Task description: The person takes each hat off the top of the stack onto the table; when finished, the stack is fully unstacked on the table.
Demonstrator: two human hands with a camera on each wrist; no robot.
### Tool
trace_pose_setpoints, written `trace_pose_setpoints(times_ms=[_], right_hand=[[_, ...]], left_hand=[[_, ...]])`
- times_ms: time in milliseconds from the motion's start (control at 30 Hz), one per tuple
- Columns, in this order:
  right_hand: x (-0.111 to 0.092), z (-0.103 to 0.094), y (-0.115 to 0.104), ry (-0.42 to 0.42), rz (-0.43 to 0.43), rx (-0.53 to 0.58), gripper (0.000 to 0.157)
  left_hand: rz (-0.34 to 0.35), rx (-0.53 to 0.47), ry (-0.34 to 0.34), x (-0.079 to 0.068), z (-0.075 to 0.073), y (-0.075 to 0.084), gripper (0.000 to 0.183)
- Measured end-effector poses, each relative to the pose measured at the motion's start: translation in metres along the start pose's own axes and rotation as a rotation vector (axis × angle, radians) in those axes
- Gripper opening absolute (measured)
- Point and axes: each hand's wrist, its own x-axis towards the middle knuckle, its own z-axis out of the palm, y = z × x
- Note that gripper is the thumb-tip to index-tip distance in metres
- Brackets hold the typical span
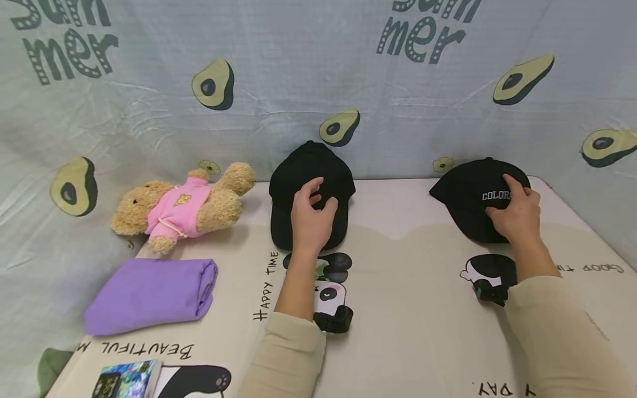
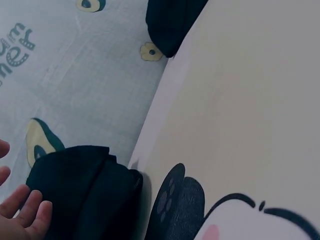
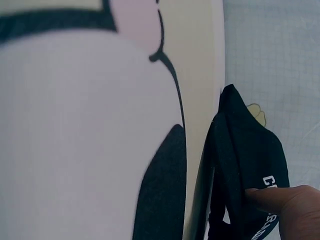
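left hand [image 1: 312, 218] kinda loose by the plain cap [image 1: 311, 166], right hand [image 1: 520, 213] touching the lettered cap [image 1: 470, 196], can't tell if gripping

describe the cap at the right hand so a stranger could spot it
Follow the far edge of the table, below the avocado-print cloth, toward its right end. There, partly behind the right hand, sits a black cap; unlike the other black cap, it shows white lettering.
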Motion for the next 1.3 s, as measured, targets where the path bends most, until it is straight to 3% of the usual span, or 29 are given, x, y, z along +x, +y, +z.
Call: trace_pose_setpoints(times_ms=[467, 867, 1100, 1300], right_hand=[[0.004, -0.003, 0.009, -0.003, 0.0, -0.011, 0.086], [0.009, -0.011, 0.015, -0.009, 0.028, -0.036, 0.087], [0.012, -0.016, 0.02, -0.019, 0.044, -0.055, 0.086], [0.016, -0.023, 0.025, -0.017, 0.063, -0.07, 0.085]], left_hand=[[-0.059, -0.015, 0.131, 0.006, -0.026, -0.011, 0.046], [-0.211, 0.013, 0.206, 0.009, -0.041, -0.017, 0.045], [-0.256, 0.016, 0.211, 0.012, -0.046, -0.023, 0.047], [-0.297, 0.008, 0.268, 0.014, -0.049, -0.027, 0.045]])
